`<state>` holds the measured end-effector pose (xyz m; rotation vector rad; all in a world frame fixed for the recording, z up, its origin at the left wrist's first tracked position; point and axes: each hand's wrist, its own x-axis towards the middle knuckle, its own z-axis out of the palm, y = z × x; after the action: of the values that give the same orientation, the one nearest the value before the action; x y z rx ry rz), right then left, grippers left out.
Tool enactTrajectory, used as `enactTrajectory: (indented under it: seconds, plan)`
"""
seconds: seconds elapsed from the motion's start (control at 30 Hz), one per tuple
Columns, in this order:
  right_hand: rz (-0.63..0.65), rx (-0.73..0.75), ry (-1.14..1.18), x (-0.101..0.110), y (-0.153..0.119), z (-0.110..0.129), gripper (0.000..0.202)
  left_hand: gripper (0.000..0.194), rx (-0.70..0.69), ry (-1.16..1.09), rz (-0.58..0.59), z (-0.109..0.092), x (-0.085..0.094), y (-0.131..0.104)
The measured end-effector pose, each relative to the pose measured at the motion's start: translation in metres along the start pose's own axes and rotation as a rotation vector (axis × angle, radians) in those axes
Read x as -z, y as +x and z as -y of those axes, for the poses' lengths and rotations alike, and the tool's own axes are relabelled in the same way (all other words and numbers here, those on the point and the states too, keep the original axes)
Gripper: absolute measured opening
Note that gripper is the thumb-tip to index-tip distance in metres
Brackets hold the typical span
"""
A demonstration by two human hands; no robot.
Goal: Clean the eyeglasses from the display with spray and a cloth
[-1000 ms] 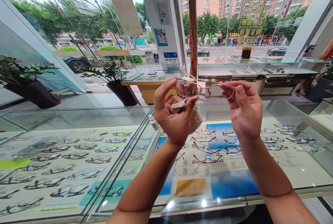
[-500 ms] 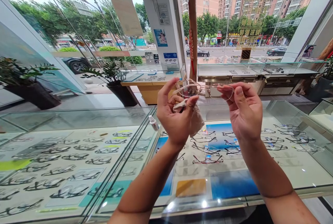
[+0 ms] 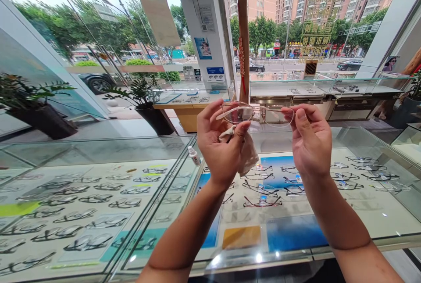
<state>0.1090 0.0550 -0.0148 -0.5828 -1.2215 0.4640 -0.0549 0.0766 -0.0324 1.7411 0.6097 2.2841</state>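
Observation:
A pair of thin gold-rimmed eyeglasses (image 3: 259, 109) is held up above the glass counter, lenses facing me. My left hand (image 3: 221, 145) is closed on the rim at the left lens, and it also keeps a pale cleaning cloth (image 3: 249, 155) bunched in the palm, its end hanging down. Thumb and fingers of my right hand (image 3: 311, 138) pinch the frame at the right lens's outer edge. One pale temple tip shows near my left fingers. Just left of my left wrist, a small white spray bottle (image 3: 194, 155) stands on the counter.
Glass display cases (image 3: 158, 199) stretch below my arms, with several rows of eyeglasses (image 3: 262, 201) inside. Blue sheets and a tan card (image 3: 241, 237) lie among them. Beyond are a wooden post (image 3: 243, 46), another display counter (image 3: 289, 86) and potted plants (image 3: 148, 107).
The eyeglasses have tilted and shifted slightly left, with the left hand moving a little the same way. Both hands keep their hold.

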Motion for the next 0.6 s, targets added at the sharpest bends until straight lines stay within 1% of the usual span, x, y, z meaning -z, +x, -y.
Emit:
enactTrajectory:
  seconds: [0.27, 0.4, 0.5, 0.57, 0.6]
  plan:
    - [-0.023, -0.049, 0.088, -0.0044, -0.001, 0.0011, 0.021, 0.052, 0.011, -0.07, -0.024, -0.0019, -0.002, 0.0001]
    - [-0.015, -0.083, 0.103, -0.0023, 0.0002, -0.0005, 0.021, 0.055, 0.048, -0.068, 0.014, 0.0025, 0.0011, 0.0014]
    - [0.001, -0.08, 0.158, -0.001, 0.0016, -0.0019, 0.019, 0.052, 0.151, -0.121, 0.058, 0.0029, 0.0033, 0.0022]
    - [0.051, -0.063, 0.147, -0.001, 0.0019, -0.0009, 0.014, 0.051, 0.271, -0.213, 0.095, -0.0015, 0.0033, 0.0024]
    - [0.088, -0.051, 0.117, -0.0013, 0.0017, 0.0003, 0.011, 0.052, 0.357, -0.278, 0.112, -0.0053, 0.0028, 0.0024]
